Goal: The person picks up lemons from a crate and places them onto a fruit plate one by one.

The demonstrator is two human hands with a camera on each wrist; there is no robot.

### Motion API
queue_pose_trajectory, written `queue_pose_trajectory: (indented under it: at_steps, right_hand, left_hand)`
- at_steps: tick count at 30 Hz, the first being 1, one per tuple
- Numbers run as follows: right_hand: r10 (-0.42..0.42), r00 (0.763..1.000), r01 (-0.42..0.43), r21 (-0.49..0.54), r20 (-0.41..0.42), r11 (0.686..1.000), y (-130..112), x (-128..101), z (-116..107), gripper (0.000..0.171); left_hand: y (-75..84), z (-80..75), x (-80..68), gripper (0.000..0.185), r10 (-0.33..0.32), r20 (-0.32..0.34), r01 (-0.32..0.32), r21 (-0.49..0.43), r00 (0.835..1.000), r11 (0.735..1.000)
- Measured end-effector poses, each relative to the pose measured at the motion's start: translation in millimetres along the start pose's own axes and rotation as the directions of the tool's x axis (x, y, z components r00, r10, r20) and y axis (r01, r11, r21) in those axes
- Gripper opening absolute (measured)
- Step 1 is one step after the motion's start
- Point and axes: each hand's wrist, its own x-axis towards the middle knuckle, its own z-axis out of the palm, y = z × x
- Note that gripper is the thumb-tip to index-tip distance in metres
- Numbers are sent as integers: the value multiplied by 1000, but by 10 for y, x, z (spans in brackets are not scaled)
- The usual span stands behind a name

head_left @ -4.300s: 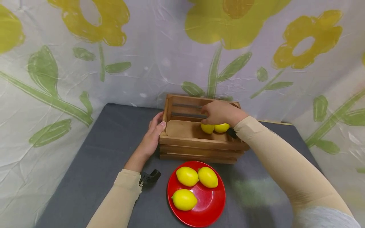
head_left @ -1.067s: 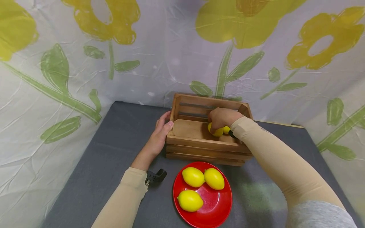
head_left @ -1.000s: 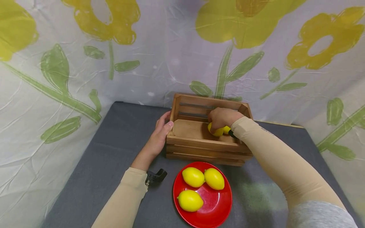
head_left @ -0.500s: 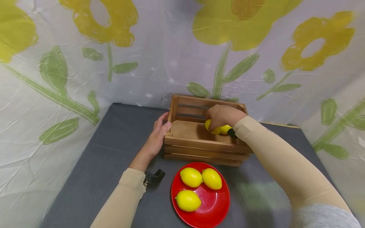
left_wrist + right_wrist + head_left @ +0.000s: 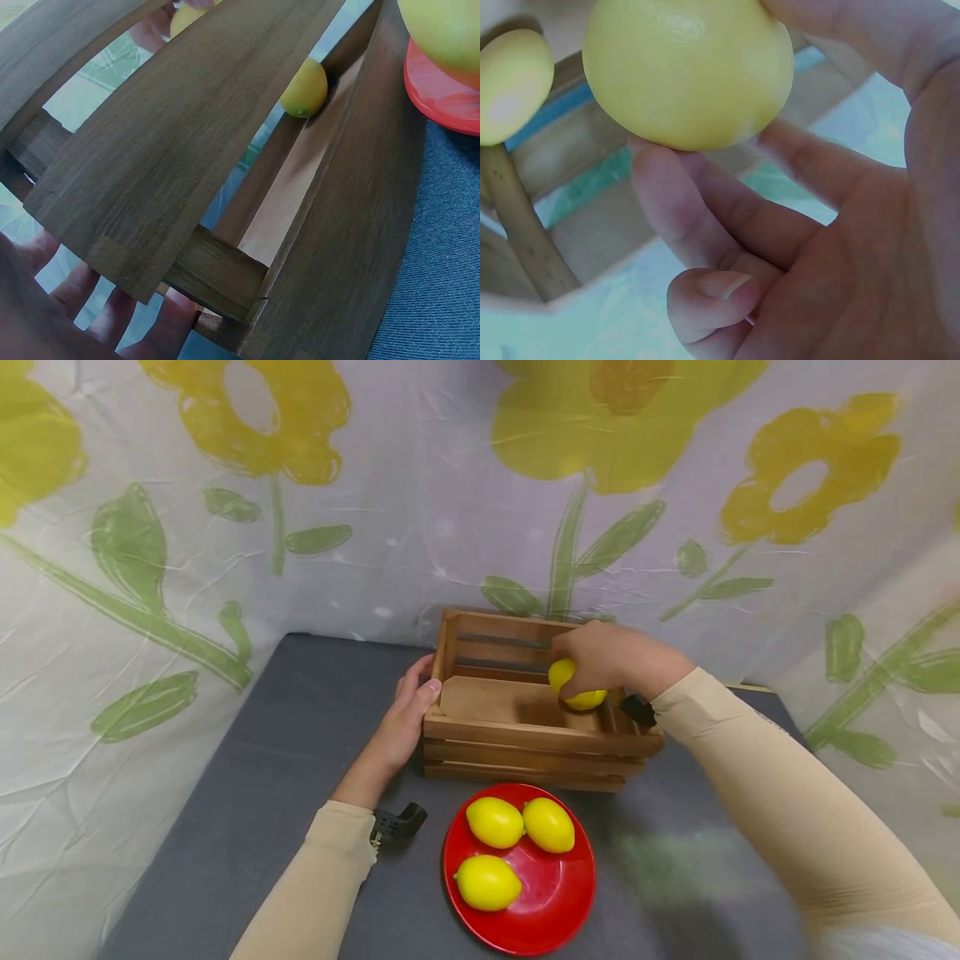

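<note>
Your right hand [image 5: 611,656] pinched a lemon [image 5: 573,683] above the wooden box [image 5: 525,739] while your left hand [image 5: 405,718] held its left end with relaxed fingers.

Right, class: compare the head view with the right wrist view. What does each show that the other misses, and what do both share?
Only the head view shows the red plate bearing three lemons, the left hand on the wooden crate's end, and the grey table. Only the right wrist view shows the fingers curled beneath the held lemon, plus a second lemon beyond. Both share the right hand gripping that lemon over the crate.
</note>
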Motion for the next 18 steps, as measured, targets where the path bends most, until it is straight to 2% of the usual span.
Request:
queue_pose_trajectory:
  at_steps: [11, 18]
  right_hand:
    - [5, 996, -3, 21, -85, 1000, -42, -551, -192, 52]
    - [-32, 989, 22, -74, -142, 997, -178, -870, -249, 53]
  left_hand:
    - [-41, 0, 10, 69, 5, 2, -5, 1, 1000, 1000]
    - [-29, -1, 22, 69, 11, -1, -11, 0, 1000, 1000]
